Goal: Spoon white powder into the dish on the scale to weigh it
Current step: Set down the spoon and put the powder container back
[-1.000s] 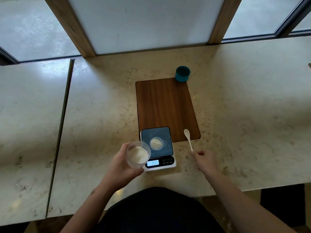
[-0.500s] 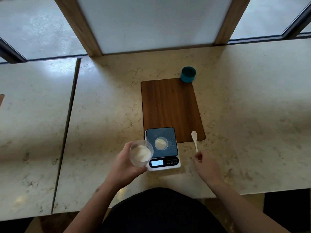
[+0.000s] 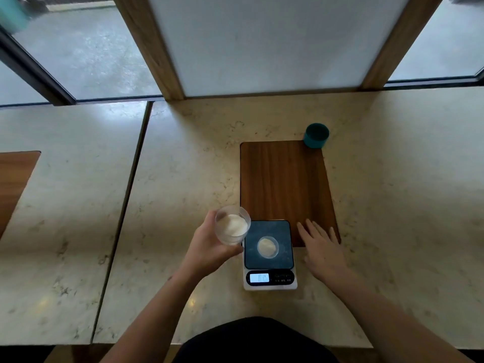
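Glass of powder (image 3: 232, 228) grasped in left hand (image 3: 209, 251) left of scale (image 3: 269, 280), dish (image 3: 267, 247) on scale, right hand (image 3: 323, 251) grip released, flat right of scale.

Beside the scale (image 3: 269, 254), the left hand (image 3: 209, 247) holds a powder glass (image 3: 232, 228); the right hand (image 3: 322, 248) lies flat, fingers spread.

A dark brown rectangular wooden board (image 3: 284, 184) lies on the pale marble-patterned countertop (image 3: 392, 205). A short teal round cup (image 3: 316, 135) stands at the board's far right corner, overlapping its edge.
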